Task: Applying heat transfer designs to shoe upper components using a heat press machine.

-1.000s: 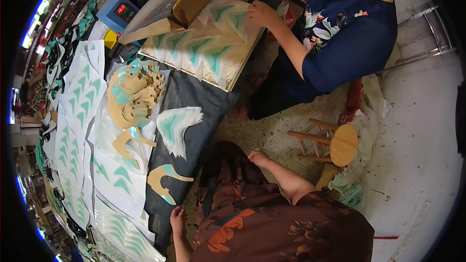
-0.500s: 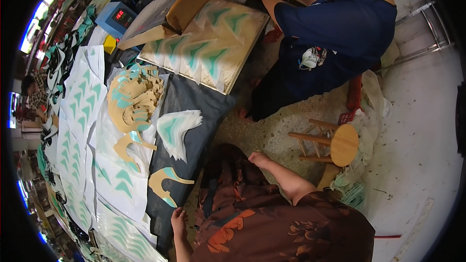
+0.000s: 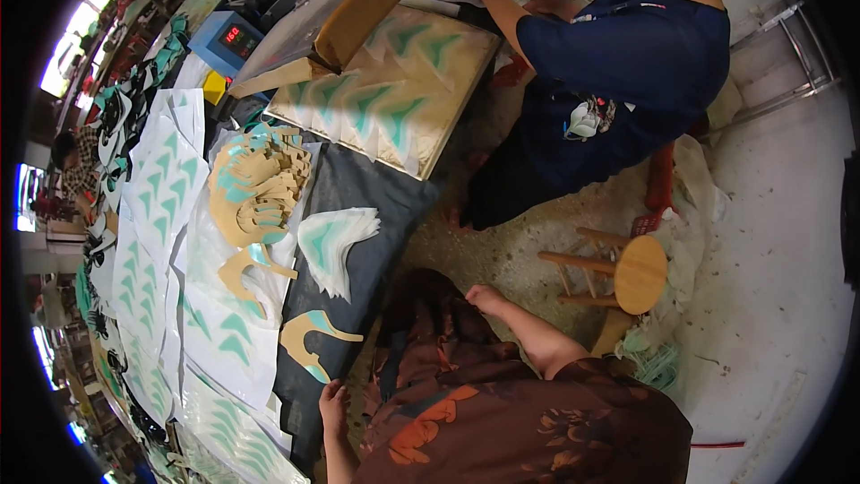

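Observation:
My left hand is at the table's near edge, fingers curled, just below the lower tip of a tan U-shaped piece with pale-green ends. I cannot tell whether it touches the piece. My right hand is closed in a loose fist by the dark brown patterned clothing, with nothing visible in it. Beyond the single piece lie another tan curved piece and a stack of white sheets with a green chevron. A big heap of similar tan pieces sits farther back.
White sheets with green chevrons cover the table's left. An open press with a tan bed and a blue control box stands at the back. A co-worker in dark blue handles sheets there. A wooden stool stands to the right.
The co-worker's arm and the pale sheet in hand have shifted, and more of the sheet shows. The whole view has moved slightly; my hands stay nearly in place.

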`<state>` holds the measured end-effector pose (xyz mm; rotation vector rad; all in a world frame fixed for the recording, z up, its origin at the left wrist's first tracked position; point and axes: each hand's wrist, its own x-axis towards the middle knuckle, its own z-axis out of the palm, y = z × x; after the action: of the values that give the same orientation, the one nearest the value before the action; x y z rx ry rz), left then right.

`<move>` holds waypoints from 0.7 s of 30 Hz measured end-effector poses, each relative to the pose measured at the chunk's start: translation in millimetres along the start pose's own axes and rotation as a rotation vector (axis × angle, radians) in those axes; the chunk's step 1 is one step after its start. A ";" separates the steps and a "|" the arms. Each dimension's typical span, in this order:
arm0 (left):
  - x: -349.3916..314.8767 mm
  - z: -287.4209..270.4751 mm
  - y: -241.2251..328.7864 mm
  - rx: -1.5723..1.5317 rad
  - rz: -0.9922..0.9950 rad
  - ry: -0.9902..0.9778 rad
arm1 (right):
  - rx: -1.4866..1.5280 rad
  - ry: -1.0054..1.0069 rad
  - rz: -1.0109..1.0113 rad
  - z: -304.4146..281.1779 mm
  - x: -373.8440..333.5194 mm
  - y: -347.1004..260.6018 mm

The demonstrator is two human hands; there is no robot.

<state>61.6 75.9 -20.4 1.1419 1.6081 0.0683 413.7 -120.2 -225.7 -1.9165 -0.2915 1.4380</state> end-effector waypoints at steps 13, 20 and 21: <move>-2.0 0.7 -7.8 0.003 0.016 0.012 | 0.031 -0.043 0.072 -12.1 -12.6 -17.3; -6.2 0.1 -14.8 -0.020 -0.037 0.004 | 0.028 -0.067 0.073 -9.7 -9.5 -12.6; -7.0 0.7 -14.3 -0.018 -0.041 0.003 | 0.028 -0.055 0.080 -9.3 -9.7 -12.3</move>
<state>52.7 63.1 -23.8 1.0947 1.6296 0.0576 421.4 -120.5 -209.3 -1.8868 -0.2215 1.5409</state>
